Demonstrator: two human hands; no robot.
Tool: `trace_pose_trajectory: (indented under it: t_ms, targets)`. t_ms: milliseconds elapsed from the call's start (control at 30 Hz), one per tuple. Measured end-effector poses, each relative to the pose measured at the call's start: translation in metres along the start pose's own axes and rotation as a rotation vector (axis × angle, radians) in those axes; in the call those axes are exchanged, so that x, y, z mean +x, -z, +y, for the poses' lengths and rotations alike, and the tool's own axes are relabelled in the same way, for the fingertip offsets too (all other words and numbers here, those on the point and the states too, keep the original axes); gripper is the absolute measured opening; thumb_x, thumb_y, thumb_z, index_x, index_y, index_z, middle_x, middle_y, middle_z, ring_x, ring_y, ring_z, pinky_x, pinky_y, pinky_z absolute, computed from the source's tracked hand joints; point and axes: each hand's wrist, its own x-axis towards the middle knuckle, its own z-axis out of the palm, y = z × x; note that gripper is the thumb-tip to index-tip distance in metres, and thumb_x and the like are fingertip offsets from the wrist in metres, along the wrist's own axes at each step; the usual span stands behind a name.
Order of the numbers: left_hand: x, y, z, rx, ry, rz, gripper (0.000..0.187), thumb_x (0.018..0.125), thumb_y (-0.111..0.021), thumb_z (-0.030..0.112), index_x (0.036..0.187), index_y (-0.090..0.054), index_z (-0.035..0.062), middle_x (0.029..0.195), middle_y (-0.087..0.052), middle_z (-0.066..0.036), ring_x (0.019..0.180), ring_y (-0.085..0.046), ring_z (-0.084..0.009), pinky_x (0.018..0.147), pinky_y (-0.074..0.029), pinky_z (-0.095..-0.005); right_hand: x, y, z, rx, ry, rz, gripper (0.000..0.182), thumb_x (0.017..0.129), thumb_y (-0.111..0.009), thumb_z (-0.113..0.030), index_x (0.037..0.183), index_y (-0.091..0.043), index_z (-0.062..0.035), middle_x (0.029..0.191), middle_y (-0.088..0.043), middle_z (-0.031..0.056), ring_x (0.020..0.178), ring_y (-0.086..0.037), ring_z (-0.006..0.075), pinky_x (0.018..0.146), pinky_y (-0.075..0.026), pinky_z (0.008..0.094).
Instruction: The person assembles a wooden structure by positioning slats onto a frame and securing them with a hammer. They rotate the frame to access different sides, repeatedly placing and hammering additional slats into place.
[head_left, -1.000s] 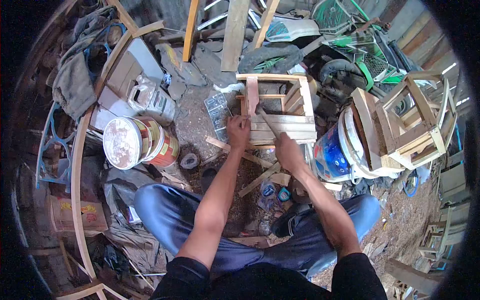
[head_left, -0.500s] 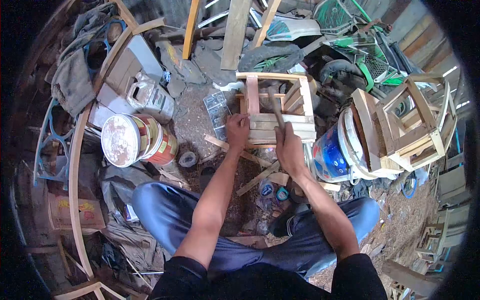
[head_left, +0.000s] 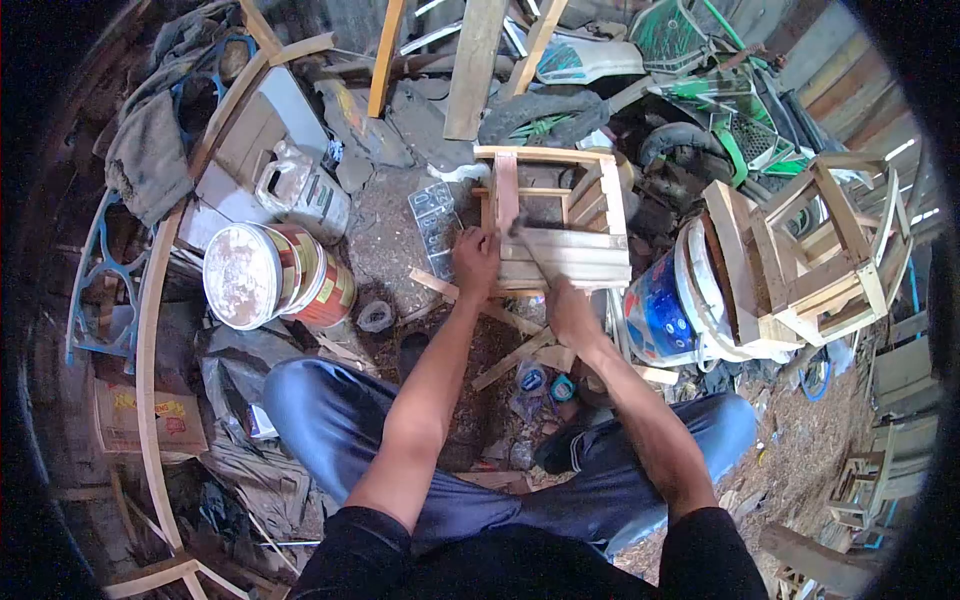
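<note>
A small wooden frame [head_left: 607, 200] with pale slats [head_left: 570, 262] across its near side is in front of me. My right hand [head_left: 572, 318] is closed round the handle of a hammer [head_left: 537, 258], whose dark head is low by the left end of the slats. Close to that head, my left hand [head_left: 475, 262] rests at the frame's left edge with its fingers pinched together. What lies between those fingers is too small to make out. A divided clear plastic box [head_left: 434, 212] with small bits in it lies just left of the frame.
Paint buckets [head_left: 240, 278] and a white jug [head_left: 300, 195] stand to the left. On the right, a blue bucket [head_left: 660, 310] is beside another wooden frame [head_left: 825, 245]. Wood strips [head_left: 515, 358] and a tape measure [head_left: 563, 387] lie between my legs. Green motorbike parts [head_left: 735, 115] are behind.
The hammer has swung down and left, its head going from raised above the slats to beside my left fingers. My right hand has dropped slightly; my left hand has stayed in place.
</note>
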Motion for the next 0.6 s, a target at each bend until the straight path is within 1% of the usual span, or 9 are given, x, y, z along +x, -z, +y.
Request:
trace_pose_trajectory:
  t_ms: [100, 167, 233, 267, 367, 433, 500, 533, 600]
  targets:
    - [0.009, 0.001, 0.0, 0.044, -0.047, 0.025, 0.011, 0.077, -0.063, 0.008, 0.087, -0.066, 0.0049, 0.087, -0.063, -0.013, 0.086, -0.058, -0.0331, 0.077, -0.046, -0.041, 0.011, 0.045, -0.04, 0.039, -0.251, -0.059, 0.013, 0.091, -0.048, -0.01, 0.088, -0.053, 0.0026, 0.075, -0.061, 0.0272, 0.071, -0.061, 0.0462, 0.059, -0.051, 0.0505]
    - [0.006, 0.001, 0.003, 0.038, -0.072, 0.033, 0.012, 0.077, -0.062, 0.007, 0.088, -0.066, 0.005, 0.087, -0.063, -0.013, 0.086, -0.058, -0.033, 0.076, -0.046, -0.041, 0.018, 0.073, -0.067, 0.094, -0.264, -0.055, 0.013, 0.091, -0.049, -0.009, 0.092, -0.051, 0.0037, 0.074, -0.06, 0.027, 0.07, -0.061, 0.0454, 0.056, -0.05, 0.0491]
    - [0.005, 0.001, 0.003, 0.017, -0.03, 0.017, 0.012, 0.076, -0.061, 0.005, 0.087, -0.067, 0.0056, 0.087, -0.064, -0.013, 0.086, -0.059, -0.0328, 0.076, -0.047, -0.041, 0.015, 0.083, -0.082, 0.272, -0.274, 0.125, 0.014, 0.091, -0.049, -0.009, 0.095, -0.048, 0.0038, 0.074, -0.06, 0.0284, 0.07, -0.06, 0.0455, 0.052, -0.049, 0.0472]
    - [0.004, 0.003, 0.004, 0.02, -0.027, 0.011, 0.012, 0.076, -0.061, 0.005, 0.087, -0.067, 0.0056, 0.087, -0.064, -0.013, 0.086, -0.059, -0.0328, 0.076, -0.047, -0.041, 0.008, 0.07, -0.075, 0.329, -0.159, 0.273, 0.021, 0.098, -0.041, -0.019, 0.098, -0.048, 0.001, 0.061, -0.055, 0.0272, 0.059, -0.052, 0.0516, 0.05, -0.046, 0.0486]
    - [0.008, 0.003, 0.007, -0.094, -0.042, 0.022, 0.015, 0.076, -0.059, 0.003, 0.087, -0.07, 0.0067, 0.085, -0.064, -0.014, 0.083, -0.059, -0.033, 0.076, -0.047, -0.0412, -0.012, -0.107, 0.086, -0.07, 0.343, 0.477, 0.027, 0.099, -0.038, -0.023, 0.101, -0.051, 0.0013, 0.06, -0.055, 0.026, 0.06, -0.052, 0.0514, 0.053, -0.047, 0.0494]
    - [0.005, 0.007, 0.011, -0.073, 0.007, 0.013, 0.021, 0.079, -0.052, 0.003, 0.089, -0.07, 0.005, 0.085, -0.064, -0.015, 0.086, -0.058, -0.0318, 0.081, -0.045, -0.0396, 0.0, -0.006, 0.005, -0.183, 0.27, 0.365, 0.032, 0.099, -0.036, -0.026, 0.104, -0.052, 0.0015, 0.06, -0.056, 0.0252, 0.062, -0.053, 0.0513, 0.056, -0.048, 0.0505]
    - [0.004, 0.009, 0.008, -0.086, -0.02, 0.017, 0.021, 0.079, -0.052, 0.004, 0.089, -0.07, 0.0044, 0.084, -0.064, -0.016, 0.084, -0.059, -0.0329, 0.079, -0.046, -0.0401, 0.015, 0.052, -0.044, 0.059, -0.202, 0.035, 0.029, 0.099, -0.039, -0.026, 0.1, -0.051, 0.0012, 0.061, -0.056, 0.0256, 0.063, -0.053, 0.0518, 0.054, -0.047, 0.0494]
    - [0.005, 0.008, 0.007, -0.103, -0.058, 0.028, 0.022, 0.08, -0.052, 0.005, 0.09, -0.071, 0.0038, 0.084, -0.065, -0.018, 0.082, -0.06, -0.0341, 0.077, -0.047, -0.0406, 0.019, 0.078, -0.072, 0.162, -0.324, 0.016, 0.023, 0.095, -0.045, -0.019, 0.096, -0.05, 0.0034, 0.073, -0.06, 0.03, 0.073, -0.058, 0.051, 0.062, -0.046, 0.0551]
    - [0.005, 0.006, 0.005, -0.132, -0.017, 0.031, 0.022, 0.08, -0.051, 0.006, 0.09, -0.07, 0.0029, 0.085, -0.065, -0.018, 0.083, -0.06, -0.0345, 0.078, -0.047, -0.0406, 0.017, 0.08, -0.085, 0.269, -0.285, 0.131, 0.023, 0.095, -0.045, -0.019, 0.096, -0.049, 0.0037, 0.069, -0.059, 0.0294, 0.069, -0.057, 0.0513, 0.058, -0.044, 0.0548]
